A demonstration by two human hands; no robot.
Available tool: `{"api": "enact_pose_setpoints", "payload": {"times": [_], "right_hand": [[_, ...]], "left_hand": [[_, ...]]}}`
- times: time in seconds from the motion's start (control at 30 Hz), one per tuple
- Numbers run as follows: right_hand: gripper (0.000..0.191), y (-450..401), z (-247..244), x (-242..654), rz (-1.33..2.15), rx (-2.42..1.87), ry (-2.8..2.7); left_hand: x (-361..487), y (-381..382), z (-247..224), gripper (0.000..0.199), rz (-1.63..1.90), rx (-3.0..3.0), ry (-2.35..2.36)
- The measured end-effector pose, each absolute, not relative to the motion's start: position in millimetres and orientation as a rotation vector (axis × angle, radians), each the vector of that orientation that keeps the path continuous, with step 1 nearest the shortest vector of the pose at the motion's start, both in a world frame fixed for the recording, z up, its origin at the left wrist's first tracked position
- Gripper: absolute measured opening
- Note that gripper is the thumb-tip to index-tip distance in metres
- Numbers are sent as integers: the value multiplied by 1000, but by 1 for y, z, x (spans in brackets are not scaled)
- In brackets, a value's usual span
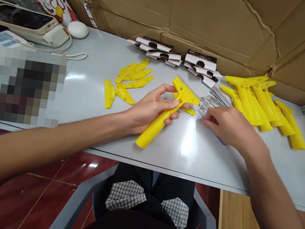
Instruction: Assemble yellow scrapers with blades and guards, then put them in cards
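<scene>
A yellow scraper point(154, 128) lies across my left hand point(153, 109), its handle slanting toward the table's front edge. My left fingers and thumb close around its neck, just below the wide head with its metal blade and screws. My right hand point(224, 123) is closed low over the table, beside a small pile of screws or nuts point(204, 104). A thin metal shaft pokes out at its fingertips and a purple end point(221, 141) shows under the palm, which looks like a screwdriver. Metal blades point(220, 97) lie just behind that hand.
Loose yellow cover pieces point(137, 74) lie left of centre. Stacked yellow scraper handles point(253, 101) stand right. Folded black-and-white cards point(200, 62) sit at the back against cardboard point(184, 16). A phone point(20, 18), a power strip point(3, 40) and a white egg-shaped object point(78, 30) are left.
</scene>
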State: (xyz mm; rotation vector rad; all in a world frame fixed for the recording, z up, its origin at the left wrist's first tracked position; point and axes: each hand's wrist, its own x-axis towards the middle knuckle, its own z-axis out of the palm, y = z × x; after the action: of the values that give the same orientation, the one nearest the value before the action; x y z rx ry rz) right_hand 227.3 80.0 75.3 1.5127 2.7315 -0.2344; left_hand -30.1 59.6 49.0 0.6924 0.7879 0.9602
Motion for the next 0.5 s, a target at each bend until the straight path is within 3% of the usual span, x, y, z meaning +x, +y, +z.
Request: {"api": "enact_pose_setpoints", "payload": {"times": [0.23, 0.37, 0.5], "right_hand": [[29, 72, 86, 227, -122, 1534, 2731], [45, 68, 90, 235, -169, 1598, 2509], [25, 70, 86, 240, -288, 1541, 2485]], "left_hand": [[-31, 60, 49, 43, 961, 695, 789], [-31, 61, 48, 43, 963, 691, 794], [-31, 60, 49, 41, 961, 691, 795]]}}
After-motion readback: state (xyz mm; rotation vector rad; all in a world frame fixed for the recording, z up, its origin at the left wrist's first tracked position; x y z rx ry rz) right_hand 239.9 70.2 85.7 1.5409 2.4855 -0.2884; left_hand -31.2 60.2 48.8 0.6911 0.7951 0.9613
